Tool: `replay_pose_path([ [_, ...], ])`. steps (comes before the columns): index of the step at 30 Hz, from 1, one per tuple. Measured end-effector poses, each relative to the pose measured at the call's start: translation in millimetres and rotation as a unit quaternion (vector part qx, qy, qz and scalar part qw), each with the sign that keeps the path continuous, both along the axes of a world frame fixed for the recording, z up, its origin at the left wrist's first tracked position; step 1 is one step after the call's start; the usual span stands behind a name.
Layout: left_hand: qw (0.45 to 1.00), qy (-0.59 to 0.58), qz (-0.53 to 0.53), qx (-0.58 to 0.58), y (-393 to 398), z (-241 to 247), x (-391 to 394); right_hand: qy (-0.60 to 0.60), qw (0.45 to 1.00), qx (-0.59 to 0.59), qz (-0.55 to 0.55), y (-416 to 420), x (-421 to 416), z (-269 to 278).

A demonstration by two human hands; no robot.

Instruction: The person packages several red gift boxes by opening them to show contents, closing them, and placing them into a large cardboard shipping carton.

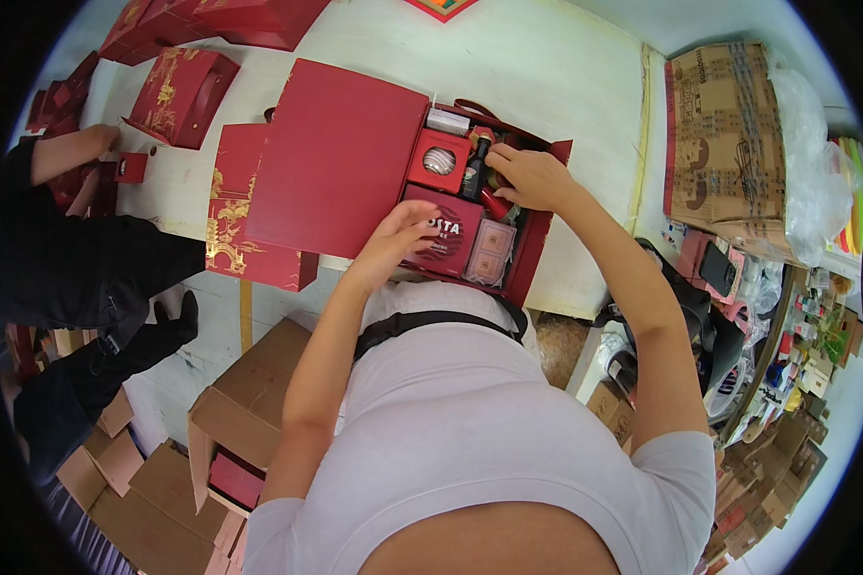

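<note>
An open dark-red gift box (pixel 532 262) lies in front of me, its wide lid (pixel 345 158) folded out to the left. My right hand (pixel 531 175) reaches into its upper right part, fingers bent beside a small dark bottle (pixel 476 167) and a red shiny item (pixel 496 205). Whether it grips anything is hidden. My left hand (pixel 399 241) hovers at or just over the left edge of a maroon Costa box (pixel 449 233), fingers apart, holding nothing. Also packed inside are a red box with a silvery ball in its round window (pixel 439 160), a white carton (pixel 448 121) and a clear-wrapped pink pack (pixel 490 251).
Red-and-gold boxes (pixel 234 237) lie under the lid's left side. At far left, another person's hand (pixel 101 138) is near an upright gift box (pixel 182 97). A large cardboard carton (pixel 726 151) stands right. Open cartons (pixel 252 388) are on the floor, lower left.
</note>
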State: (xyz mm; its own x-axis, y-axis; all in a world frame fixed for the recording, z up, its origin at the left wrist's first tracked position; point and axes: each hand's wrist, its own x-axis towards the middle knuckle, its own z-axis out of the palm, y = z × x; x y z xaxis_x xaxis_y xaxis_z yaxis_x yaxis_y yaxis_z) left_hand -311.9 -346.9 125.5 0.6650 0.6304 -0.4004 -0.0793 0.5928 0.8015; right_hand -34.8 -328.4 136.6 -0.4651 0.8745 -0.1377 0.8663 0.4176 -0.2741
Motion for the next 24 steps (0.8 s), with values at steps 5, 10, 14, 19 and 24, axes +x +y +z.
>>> replay_pose_path([
  [5,0.8,0.263,-0.079,0.534,16,19,68,0.03,0.993,0.054,-0.098,-16,-15,-1],
  [10,0.592,0.427,-0.122,0.672,39,11,108,0.07,0.951,0.095,-0.285,-70,-51,-8],
  [14,0.513,0.464,-0.158,0.704,49,4,119,0.063,0.928,0.008,-0.368,-71,-72,-16],
  [19,0.515,0.449,-0.155,0.713,65,-2,128,0.062,0.904,-0.008,-0.423,-58,-76,-34],
  [24,0.605,0.475,-0.208,0.604,71,6,140,0.146,0.873,0.033,-0.464,-63,-82,-47],
])
